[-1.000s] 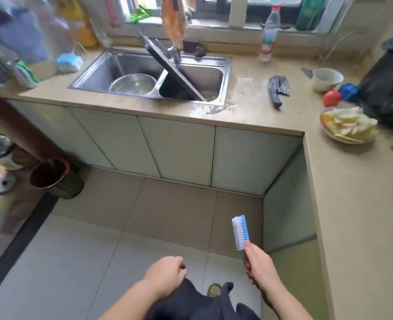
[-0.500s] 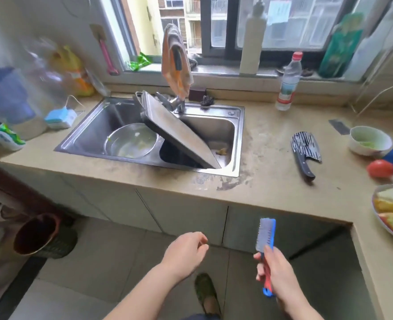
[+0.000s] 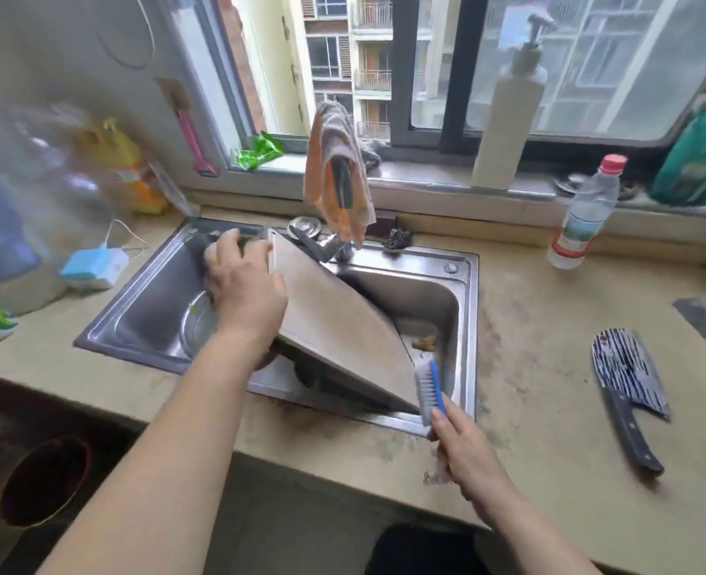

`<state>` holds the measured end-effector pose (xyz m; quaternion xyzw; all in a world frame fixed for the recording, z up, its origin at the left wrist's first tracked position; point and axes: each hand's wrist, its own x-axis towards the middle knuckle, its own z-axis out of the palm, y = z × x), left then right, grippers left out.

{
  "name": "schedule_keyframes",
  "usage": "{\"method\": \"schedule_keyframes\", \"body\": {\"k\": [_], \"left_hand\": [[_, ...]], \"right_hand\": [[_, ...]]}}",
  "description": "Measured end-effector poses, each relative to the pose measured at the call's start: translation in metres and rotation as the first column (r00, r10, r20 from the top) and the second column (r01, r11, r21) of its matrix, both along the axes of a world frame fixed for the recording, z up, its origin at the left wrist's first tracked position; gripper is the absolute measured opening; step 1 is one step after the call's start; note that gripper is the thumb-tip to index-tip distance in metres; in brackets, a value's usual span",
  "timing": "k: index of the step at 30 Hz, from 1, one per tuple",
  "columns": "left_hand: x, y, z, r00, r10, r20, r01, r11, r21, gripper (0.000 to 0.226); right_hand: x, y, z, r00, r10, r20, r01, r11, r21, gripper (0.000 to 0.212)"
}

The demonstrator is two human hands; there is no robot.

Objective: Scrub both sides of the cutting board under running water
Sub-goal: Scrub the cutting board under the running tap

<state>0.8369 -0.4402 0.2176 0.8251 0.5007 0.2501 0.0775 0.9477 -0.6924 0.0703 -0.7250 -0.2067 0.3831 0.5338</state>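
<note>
A pale rectangular cutting board (image 3: 338,321) leans tilted across the divider of the steel double sink (image 3: 465,325), its low corner in the right basin. My left hand (image 3: 245,284) grips the board's upper left edge. My right hand (image 3: 461,444) holds a blue scrub brush (image 3: 429,388) with white bristles, which touch the board's lower right corner. The faucet (image 3: 322,244) stands behind the board; I see no water running from it.
A metal bowl (image 3: 195,329) lies in the left basin. A striped cleaver (image 3: 629,381) lies on the counter to the right. A water bottle (image 3: 583,213), a pump bottle (image 3: 508,118) and an orange cloth (image 3: 336,176) on the faucet stand behind. A blue-white box (image 3: 94,267) sits left.
I stepped up to the sink. My left hand rose from below the counter and took the board's upper edge. My right hand brought the brush up to the board's lower corner.
</note>
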Motion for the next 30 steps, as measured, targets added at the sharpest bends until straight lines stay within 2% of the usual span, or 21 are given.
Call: {"method": "schedule_keyframes", "body": {"k": [2,4,7,9,12,16,19,21,23,25,27,29,30], "left_hand": [[-0.001,0.026,-0.002,0.987,0.131,-0.096,-0.147,0.972,-0.183,0.054],[-0.001,0.042,-0.013,0.978,0.171,-0.118,-0.204,0.905,-0.373,0.063],[-0.001,0.052,-0.038,0.978,0.209,0.017,-0.169,0.831,-0.53,0.043],[0.001,0.056,-0.046,0.963,0.255,0.082,-0.177,0.836,-0.519,0.034],[-0.001,0.056,-0.047,0.96,0.275,0.047,-0.227,0.868,-0.441,0.03],[-0.022,0.042,-0.049,0.969,0.246,0.03,-0.215,0.895,-0.391,0.026],[-0.035,0.033,-0.054,0.961,0.252,0.115,-0.186,0.895,-0.406,0.021],[-0.036,0.036,-0.056,0.954,0.246,0.171,-0.15,0.886,-0.438,0.013],[-0.037,0.042,-0.057,0.952,0.227,0.207,-0.11,0.881,-0.46,0.005],[-0.041,0.046,-0.06,0.956,0.202,0.211,-0.082,0.879,-0.469,0.003],[-0.045,0.052,-0.059,0.965,0.175,0.195,-0.062,0.875,-0.48,0.006],[-0.043,0.066,-0.059,0.967,0.164,0.195,-0.044,0.861,-0.507,0.009],[-0.041,0.071,-0.056,0.966,0.168,0.196,-0.047,0.86,-0.508,0.009]], "right_hand": [[0.008,0.026,0.002,0.998,0.063,-0.001,-0.063,0.998,0.013,0.029],[0.013,0.049,0.003,0.995,0.102,0.009,-0.103,0.994,0.041,0.033],[0.022,0.075,-0.003,0.99,0.133,0.042,-0.136,0.989,0.064,0.034],[0.029,0.087,-0.008,0.983,0.158,0.09,-0.16,0.987,0.01,0.034],[0.03,0.1,-0.005,0.982,0.181,0.061,-0.178,0.982,-0.057,0.034],[0.03,0.13,0.02,0.951,0.247,0.187,-0.238,0.969,-0.068,0.044],[0.0,0.157,0.049,0.852,0.341,0.397,-0.369,0.929,-0.004,0.045],[-0.031,0.171,0.059,0.741,0.411,0.53,-0.463,0.886,-0.04,0.048],[-0.038,0.182,0.05,0.682,0.424,0.596,-0.45,0.886,-0.115,0.047],[-0.01,0.19,0.029,0.723,0.428,0.542,-0.36,0.904,-0.232,0.045],[0.027,0.196,0.012,0.828,0.407,0.386,-0.251,0.884,-0.394,0.044],[0.041,0.205,0.001,0.875,0.342,0.343,-0.172,0.881,-0.441,0.045],[0.033,0.207,0.006,0.867,0.343,0.361,-0.183,0.894,-0.41,0.045]]}}
